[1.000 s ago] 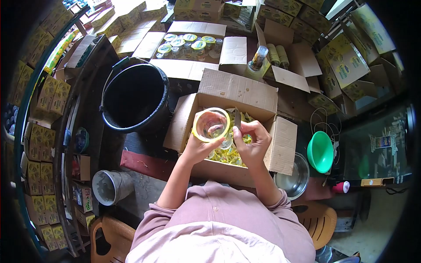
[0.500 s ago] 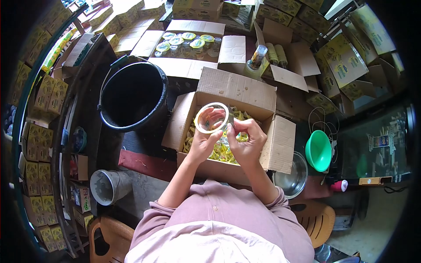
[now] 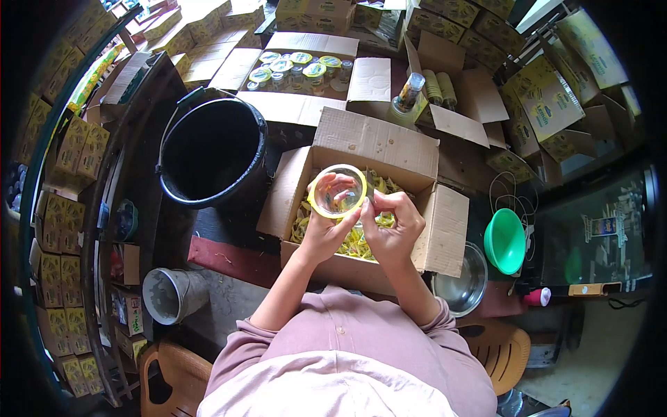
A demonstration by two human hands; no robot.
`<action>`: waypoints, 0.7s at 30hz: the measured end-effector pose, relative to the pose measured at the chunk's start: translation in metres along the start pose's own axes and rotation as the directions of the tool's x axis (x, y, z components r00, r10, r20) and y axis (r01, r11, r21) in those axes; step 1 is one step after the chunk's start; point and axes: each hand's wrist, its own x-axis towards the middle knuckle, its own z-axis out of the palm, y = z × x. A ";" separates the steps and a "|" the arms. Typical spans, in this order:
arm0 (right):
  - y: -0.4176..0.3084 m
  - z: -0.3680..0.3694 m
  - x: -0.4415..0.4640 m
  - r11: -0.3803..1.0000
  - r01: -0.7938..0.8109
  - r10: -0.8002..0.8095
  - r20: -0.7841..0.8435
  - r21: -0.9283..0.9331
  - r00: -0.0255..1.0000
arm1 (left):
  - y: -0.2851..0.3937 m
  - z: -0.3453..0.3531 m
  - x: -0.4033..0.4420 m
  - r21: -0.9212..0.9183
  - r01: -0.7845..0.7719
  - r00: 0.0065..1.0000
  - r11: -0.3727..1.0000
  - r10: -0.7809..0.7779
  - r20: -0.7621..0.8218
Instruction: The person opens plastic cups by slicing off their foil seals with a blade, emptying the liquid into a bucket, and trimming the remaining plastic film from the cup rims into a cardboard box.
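A ring-shaped roll of clear tape (image 3: 312, 201) with a yellowish edge is held up over the open carton. My left hand (image 3: 324, 233) grips it from below and behind, and its fingers show through the ring's middle. At the roll's right side, my right hand (image 3: 396, 226) is closed in a pinch, thumb and forefinger at the tape's edge. Whether a loose tape end lies between those fingertips is too small to make out. Below both hands stands the cardboard carton (image 3: 375, 149), flaps spread, holding many small yellow-green packets (image 3: 356, 244).
A black bucket (image 3: 212, 153) stands left of the carton, with a grey bucket (image 3: 174, 297) nearer me. To the right are a green bowl (image 3: 504, 240) and a metal bowl (image 3: 460, 278). Behind sits a box of lidded cups (image 3: 299, 73). Stacked cartons (image 3: 62, 222) line the left.
The tape roll has turned slightly, and its rim now looks yellower. Both hands keep nearly the same place over the carton.
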 end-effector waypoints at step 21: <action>0.005 0.001 0.003 0.988 0.102 -0.104 -0.011 -0.119 0.995 | -0.007 -0.010 0.000 0.275 -0.115 0.993 0.954 0.103 0.059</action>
